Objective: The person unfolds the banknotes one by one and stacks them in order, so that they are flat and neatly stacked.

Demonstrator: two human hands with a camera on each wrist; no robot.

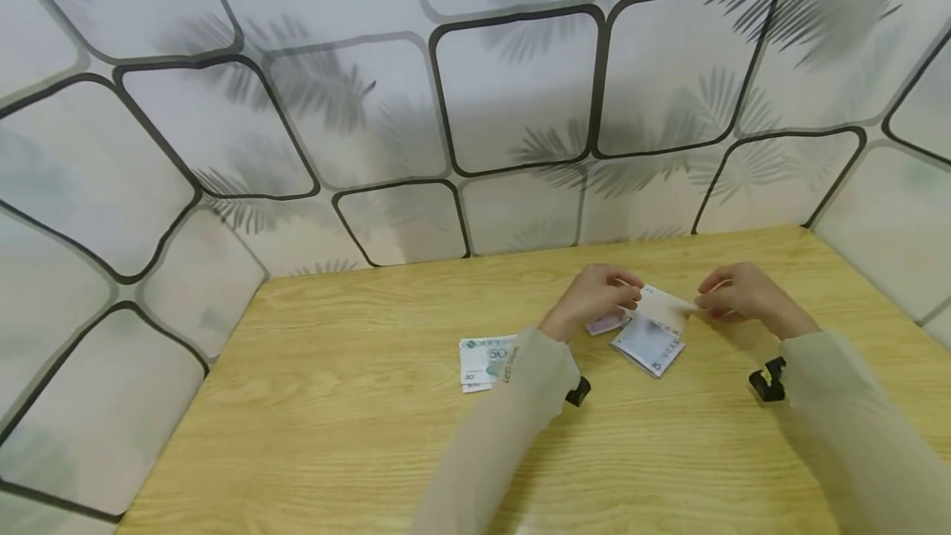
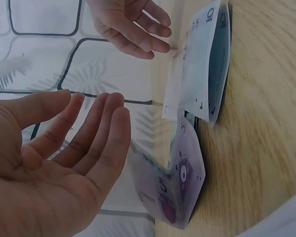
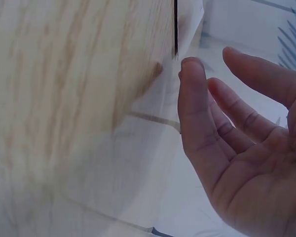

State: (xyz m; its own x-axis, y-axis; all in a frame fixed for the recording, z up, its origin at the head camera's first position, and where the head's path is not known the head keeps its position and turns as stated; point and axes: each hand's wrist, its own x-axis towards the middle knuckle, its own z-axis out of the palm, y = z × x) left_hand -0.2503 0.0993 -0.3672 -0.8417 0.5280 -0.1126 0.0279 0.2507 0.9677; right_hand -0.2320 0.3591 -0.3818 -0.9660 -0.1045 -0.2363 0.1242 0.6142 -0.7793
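My left hand is beside a small group of folded banknotes, its fingers loosely bent and holding nothing. On the opposite side of the notes hovers my right hand, also with nothing between its fingers. A pale folded note stands raised between the two hands. Against its near side lies a bluish note, marked 10 in the left wrist view. A purple 5 note stands creased in a V, partly hidden by my left hand in the head view.
Green 50 notes lie stacked on the wooden table, partly covered by my left sleeve. A patterned cloth wall rises behind the table and along both sides. Black straps with small devices sit at my wrists.
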